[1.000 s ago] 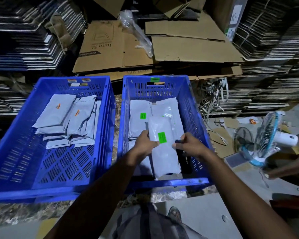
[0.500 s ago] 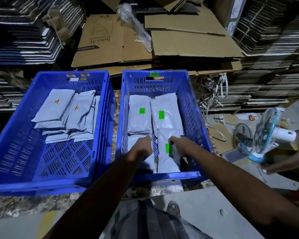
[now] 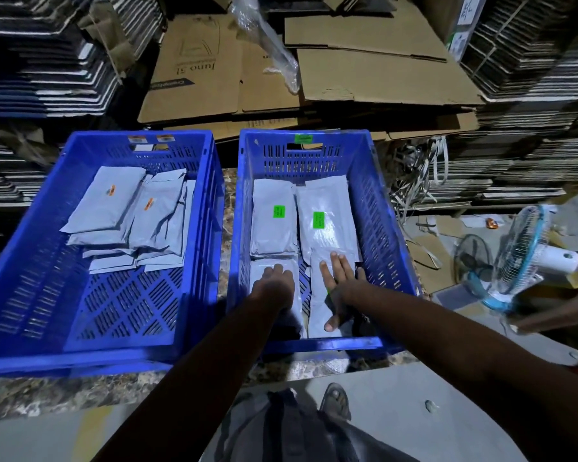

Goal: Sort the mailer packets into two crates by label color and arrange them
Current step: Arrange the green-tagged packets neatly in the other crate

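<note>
Your right hand [image 3: 339, 288], which held this green-label packet [image 3: 321, 311] a second ago, now lies spread flat on it; your left hand [image 3: 274, 285] presses its neighbour [image 3: 264, 265]. Beyond your fingertips, two earlier packets [image 3: 324, 225] complete the right crate [image 3: 381, 208] grid.

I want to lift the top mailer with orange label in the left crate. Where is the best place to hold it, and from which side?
Pinch the near-left corner of the top orange-label mailer, coming from the crate's open near side. It lies flat and tilted on the pile, and that corner overhangs the packets below, so fingers can likely slide under it. The left crate has bare floor in front of it.
</note>
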Tool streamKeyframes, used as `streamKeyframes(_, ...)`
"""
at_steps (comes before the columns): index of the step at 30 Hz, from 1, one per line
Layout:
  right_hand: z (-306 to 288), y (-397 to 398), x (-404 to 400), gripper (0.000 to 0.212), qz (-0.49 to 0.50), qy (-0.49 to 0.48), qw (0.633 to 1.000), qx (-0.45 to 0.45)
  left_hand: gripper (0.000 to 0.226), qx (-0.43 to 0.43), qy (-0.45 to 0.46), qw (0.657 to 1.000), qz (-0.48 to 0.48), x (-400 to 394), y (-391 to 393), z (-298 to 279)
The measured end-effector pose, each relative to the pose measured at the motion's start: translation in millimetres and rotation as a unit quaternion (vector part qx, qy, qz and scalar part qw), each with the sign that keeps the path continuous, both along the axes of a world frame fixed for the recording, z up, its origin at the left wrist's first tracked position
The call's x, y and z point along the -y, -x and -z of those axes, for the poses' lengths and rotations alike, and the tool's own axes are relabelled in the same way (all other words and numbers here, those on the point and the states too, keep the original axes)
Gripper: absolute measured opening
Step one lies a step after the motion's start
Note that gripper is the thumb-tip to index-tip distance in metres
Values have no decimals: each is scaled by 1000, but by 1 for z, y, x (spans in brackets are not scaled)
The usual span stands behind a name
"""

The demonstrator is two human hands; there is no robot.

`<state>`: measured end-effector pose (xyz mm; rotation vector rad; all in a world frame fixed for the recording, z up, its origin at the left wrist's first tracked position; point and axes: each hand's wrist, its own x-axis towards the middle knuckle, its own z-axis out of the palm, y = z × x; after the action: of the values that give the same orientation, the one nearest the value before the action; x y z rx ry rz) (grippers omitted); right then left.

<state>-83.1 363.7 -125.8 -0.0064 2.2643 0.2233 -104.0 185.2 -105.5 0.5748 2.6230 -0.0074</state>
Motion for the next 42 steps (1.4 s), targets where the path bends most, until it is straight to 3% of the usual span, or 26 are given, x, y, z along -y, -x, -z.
streamKeyframes(2,10,3,-7,161,2,7,1000,1,43,44,-4,999,-19,0,3,-2)
streamKeyframes(5,15,7,-12,160,0,20,1000,5,70,72,-2,997,-11,-1,6,2)
streamKeyframes(10,-5,25,0,144,-1,10,1000,29,73,64,2,998,-14,-3,7,12)
streamKeyframes(12,-25,47,-2,100,25,48,998,-29,77,52,7,999,-6,-5,7,14)
streamKeyframes(14,-41,69,-6,44,81,94,974,-192,79,66,13,998,-11,-7,9,13)
streamKeyframes(15,-44,80,-8,32,121,110,945,-283,81,83,20,996,-15,-8,9,11)
streamKeyframes(17,-41,100,-12,33,205,108,905,-356,85,120,42,992,-24,-9,14,11)
streamKeyframes(20,-18,115,-19,79,289,75,905,-305,82,145,50,988,-31,-6,19,10)
streamKeyframes(22,-12,117,-21,73,331,131,889,-287,75,150,49,987,-29,-6,18,6)
streamKeyframes(25,-13,118,-19,26,343,281,804,-397,93,150,69,986,-18,-7,18,6)
streamKeyframes(27,-29,113,-16,16,350,373,706,-490,107,156,83,984,-2,-8,19,9)
streamKeyframes(29,-59,107,-14,20,333,409,655,-541,110,167,82,983,-9,-9,19,11)
streamKeyframes(31,-90,96,-13,24,313,396,665,-550,112,165,77,983,-17,-9,19,14)
streamKeyframes(34,-119,60,-12,37,319,330,719,-521,113,157,74,985,-14,-9,17,18)
streamKeyframes(39,-106,-3,-3,61,372,266,846,-272,115,153,100,983,-5,-11,15,22)
streamKeyframes(42,-85,-15,1,67,275,136,937,-169,115,157,102,982,-9,-11,18,27)
